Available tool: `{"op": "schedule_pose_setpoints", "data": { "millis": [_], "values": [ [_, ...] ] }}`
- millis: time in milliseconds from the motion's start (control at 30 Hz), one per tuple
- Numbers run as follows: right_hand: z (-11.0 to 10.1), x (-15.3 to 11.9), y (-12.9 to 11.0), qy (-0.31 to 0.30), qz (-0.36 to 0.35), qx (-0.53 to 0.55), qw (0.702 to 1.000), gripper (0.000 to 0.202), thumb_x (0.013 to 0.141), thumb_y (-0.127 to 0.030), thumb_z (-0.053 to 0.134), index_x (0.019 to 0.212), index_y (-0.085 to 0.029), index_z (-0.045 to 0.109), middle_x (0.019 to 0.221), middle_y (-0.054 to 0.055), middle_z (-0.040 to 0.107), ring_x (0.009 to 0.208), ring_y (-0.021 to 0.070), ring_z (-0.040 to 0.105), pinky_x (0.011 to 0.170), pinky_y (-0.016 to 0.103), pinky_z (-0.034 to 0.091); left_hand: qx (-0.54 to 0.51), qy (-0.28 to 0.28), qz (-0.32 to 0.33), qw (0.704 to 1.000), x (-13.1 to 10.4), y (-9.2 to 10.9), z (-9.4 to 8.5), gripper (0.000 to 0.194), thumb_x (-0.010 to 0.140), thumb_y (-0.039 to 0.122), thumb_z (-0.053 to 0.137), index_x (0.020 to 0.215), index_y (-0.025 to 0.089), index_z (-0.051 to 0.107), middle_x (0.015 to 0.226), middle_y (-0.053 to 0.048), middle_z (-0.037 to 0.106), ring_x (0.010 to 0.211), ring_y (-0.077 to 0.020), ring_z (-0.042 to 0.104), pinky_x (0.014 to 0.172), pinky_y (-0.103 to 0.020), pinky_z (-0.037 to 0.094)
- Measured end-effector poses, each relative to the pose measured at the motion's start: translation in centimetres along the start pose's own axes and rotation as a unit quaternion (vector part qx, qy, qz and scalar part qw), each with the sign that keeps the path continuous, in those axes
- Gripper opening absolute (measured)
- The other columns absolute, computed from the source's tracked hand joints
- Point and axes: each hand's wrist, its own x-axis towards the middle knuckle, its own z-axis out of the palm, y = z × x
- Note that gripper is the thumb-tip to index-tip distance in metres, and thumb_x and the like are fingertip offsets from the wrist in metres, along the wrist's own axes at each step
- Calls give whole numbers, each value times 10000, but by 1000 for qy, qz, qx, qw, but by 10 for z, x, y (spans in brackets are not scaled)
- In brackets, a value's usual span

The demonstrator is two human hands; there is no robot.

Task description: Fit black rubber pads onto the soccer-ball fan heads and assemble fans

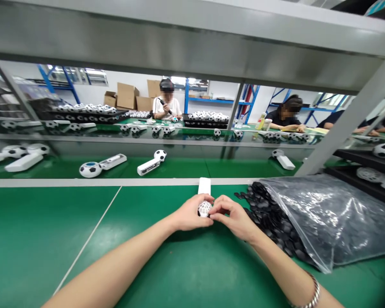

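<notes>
My left hand [194, 212] is wrapped round the ball-shaped head of a white handheld fan [204, 187], whose flat handle points away from me. The head shows a white grille with black at its lower edge. At the right side of that head, the fingertips of my right hand [232, 216] are pinched together against the grille; whatever they hold is too small to make out. To the right of this hand, black flat pieces [272, 218] spill from a clear plastic bag [336, 214] onto the green table [141, 265].
Behind the table's edge runs a green belt [186, 167] carrying several football-headed fans [90, 169]. A metal shelf beam [179, 47] crosses above, with a slanted post [346, 111] at right. Black trays [365, 167] stand at far right. Co-workers [167, 102] sit across the line.
</notes>
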Motion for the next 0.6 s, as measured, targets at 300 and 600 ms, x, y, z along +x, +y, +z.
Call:
{"op": "schedule_pose_setpoints", "data": {
  "millis": [300,600],
  "values": [
    [4,3,3,-31,72,95,992,158,659,-258,678,715,-168,560,737,-11,507,660,112,489,633,258,405,-85,-31,4,996,3,-3,0,537,596,154,661,1099,157,472,1054,-69,544,914,-211,538,750,-303,450],
    [-20,11,16,112,51,-188,974,192,840,-315,462,851,-158,573,822,24,590,742,121,543,696,240,436,62,20,-13,998,1,-1,-3,601,602,246,676,1160,208,453,1156,-73,419,1121,-268,401,983,-412,311]
  ]
}}
